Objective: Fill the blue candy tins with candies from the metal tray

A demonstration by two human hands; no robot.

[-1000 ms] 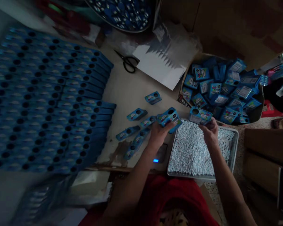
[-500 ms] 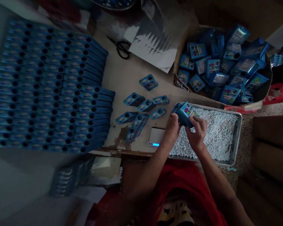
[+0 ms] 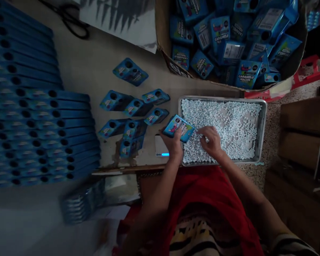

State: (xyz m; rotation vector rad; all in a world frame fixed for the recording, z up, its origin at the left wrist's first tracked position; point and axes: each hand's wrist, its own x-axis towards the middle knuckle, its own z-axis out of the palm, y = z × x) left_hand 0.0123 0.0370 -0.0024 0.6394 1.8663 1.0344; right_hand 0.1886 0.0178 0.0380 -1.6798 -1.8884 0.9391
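Over on the left, long overlapped rows of flat blue packs (image 3: 29, 106) are covering much of the tabletop (image 3: 96, 64), and I'd judge that this large share is not yet dealt with. Scissors (image 3: 68, 19) and a white sheet (image 3: 117, 25) are lying at the far edge. Toward the middle, a handful of loose packs (image 3: 130, 117) are crowding the space just beside a small device (image 3: 160, 146) that is glowing blue. The left hand (image 3: 173, 144) is hovering over that device, its grip pinching one blue box (image 3: 179, 128), which is hanging tilted over the tray's near-left corner. The right hand (image 3: 212, 142) is resting, fingers curled down, on the pale candies (image 3: 229, 117), though I cannot tell whether it is pinching any. The metal tray (image 3: 263, 124) is looking nearly full, so plenty seems left. Beyond it, a cardboard carton (image 3: 173, 65) is holding a heap of made-up boxes (image 3: 229, 39), which I take for the finished part
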